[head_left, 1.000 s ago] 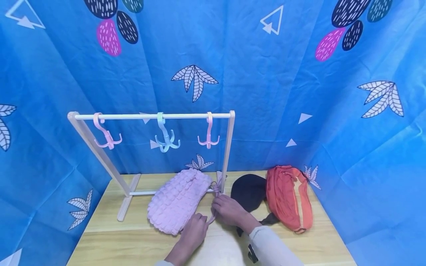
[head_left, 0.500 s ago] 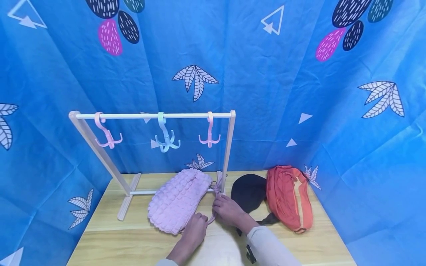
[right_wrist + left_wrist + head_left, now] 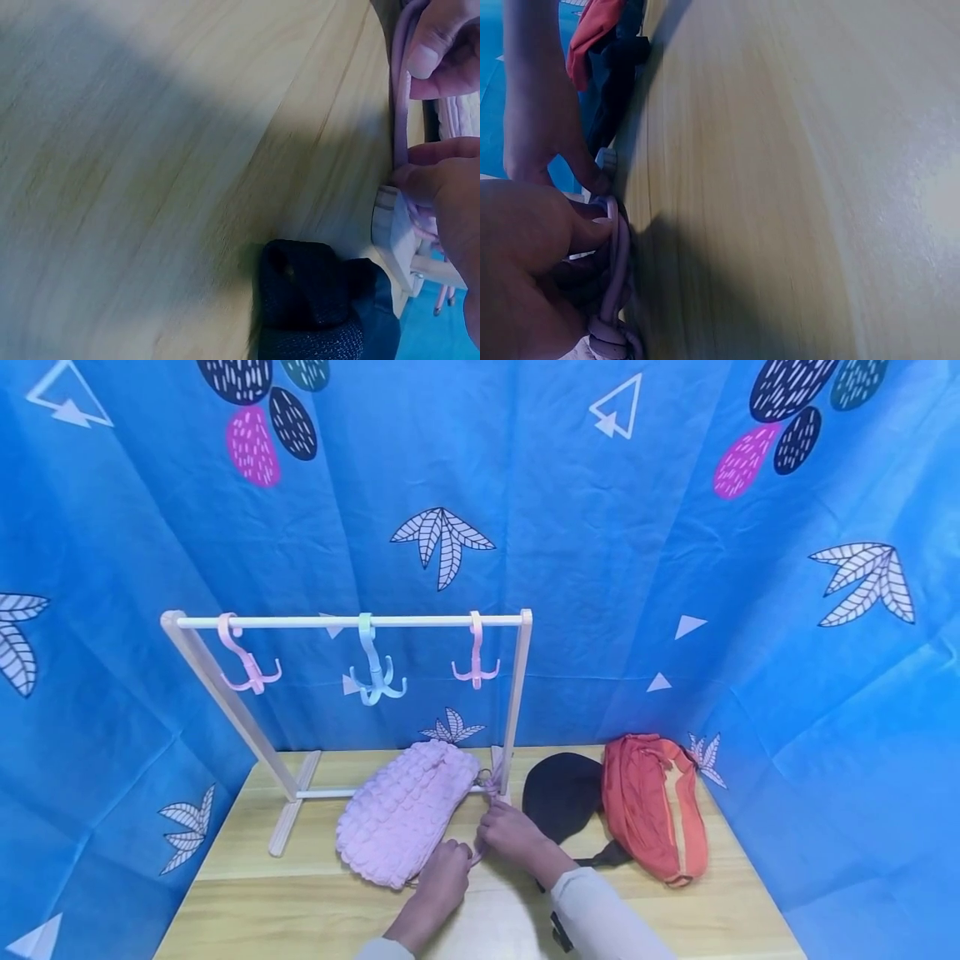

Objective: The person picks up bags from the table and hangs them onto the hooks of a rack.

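Note:
A puffy lilac bag (image 3: 405, 814) with a quilted surface lies on the table, partly behind the wooden rack's lower rail. Its cord-like strap (image 3: 401, 97) runs along the bag's right side. My left hand (image 3: 444, 878) pinches the strap near the bag's lower end, thumb and fingers closed on it. Farther up the strap my right hand (image 3: 517, 835) pinches it too, close by the foot of the rack's right post. In the left wrist view a knot (image 3: 607, 337) shows in the strap below my left fingers. Part of the strap is hidden behind the hands.
The rack (image 3: 337, 622) carries a pink hook (image 3: 243, 656), a blue hook (image 3: 375, 664) and another pink hook (image 3: 476, 652). Right of it lie a black bag (image 3: 562, 793) with its dark strap (image 3: 322, 300) and a red bag (image 3: 645, 810). A blue curtain (image 3: 585, 568) encloses the table.
Both hands keep their pinch on the strap and have barely moved. The whole head view has drifted slightly, with the scene sitting a little farther right.

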`<state>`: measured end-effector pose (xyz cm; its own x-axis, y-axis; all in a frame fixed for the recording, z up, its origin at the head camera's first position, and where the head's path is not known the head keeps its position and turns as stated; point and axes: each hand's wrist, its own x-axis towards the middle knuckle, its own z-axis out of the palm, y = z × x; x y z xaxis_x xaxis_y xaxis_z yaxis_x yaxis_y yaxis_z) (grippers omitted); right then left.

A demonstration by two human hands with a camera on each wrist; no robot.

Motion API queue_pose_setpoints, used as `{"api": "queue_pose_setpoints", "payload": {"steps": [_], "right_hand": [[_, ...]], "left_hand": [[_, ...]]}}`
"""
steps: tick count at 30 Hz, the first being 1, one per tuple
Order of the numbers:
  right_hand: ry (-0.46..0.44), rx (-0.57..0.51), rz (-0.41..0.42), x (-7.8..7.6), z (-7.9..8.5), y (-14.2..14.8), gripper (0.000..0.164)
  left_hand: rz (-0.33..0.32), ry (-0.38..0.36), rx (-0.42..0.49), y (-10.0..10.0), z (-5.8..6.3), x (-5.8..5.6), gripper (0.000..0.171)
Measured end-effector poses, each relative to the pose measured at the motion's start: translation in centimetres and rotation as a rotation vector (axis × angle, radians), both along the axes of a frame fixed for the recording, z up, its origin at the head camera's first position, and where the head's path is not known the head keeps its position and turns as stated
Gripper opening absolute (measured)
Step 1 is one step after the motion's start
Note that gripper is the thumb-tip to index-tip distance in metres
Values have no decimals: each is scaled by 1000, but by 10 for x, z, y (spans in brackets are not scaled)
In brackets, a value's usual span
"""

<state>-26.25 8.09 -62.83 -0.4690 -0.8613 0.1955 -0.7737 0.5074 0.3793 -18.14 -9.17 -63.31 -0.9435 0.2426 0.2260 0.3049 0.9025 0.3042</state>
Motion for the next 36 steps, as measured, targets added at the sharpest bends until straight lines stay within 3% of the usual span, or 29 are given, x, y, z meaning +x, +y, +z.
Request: {"api": "queue_pose_setpoints", "payload": {"steps": [6,17,25,32,36], "right_hand": [[44,104,-32,1,0,-4,10],[68,127,-49,2,-8,-7,11],[63,96,-49,3,-10,-9,10],[95,59,-27,5,-12,-7,9],[78,95,-45,6,-12,-6,10]], "left_hand": [[-7,44,-4,1,2,2,21],[11,-44,-137,8,1,0,26],[76,-149,-26,8,-1,1,26],[73,-131,24,6,-2,1,16],[82,-152,70,5,-2,2,11]]}}
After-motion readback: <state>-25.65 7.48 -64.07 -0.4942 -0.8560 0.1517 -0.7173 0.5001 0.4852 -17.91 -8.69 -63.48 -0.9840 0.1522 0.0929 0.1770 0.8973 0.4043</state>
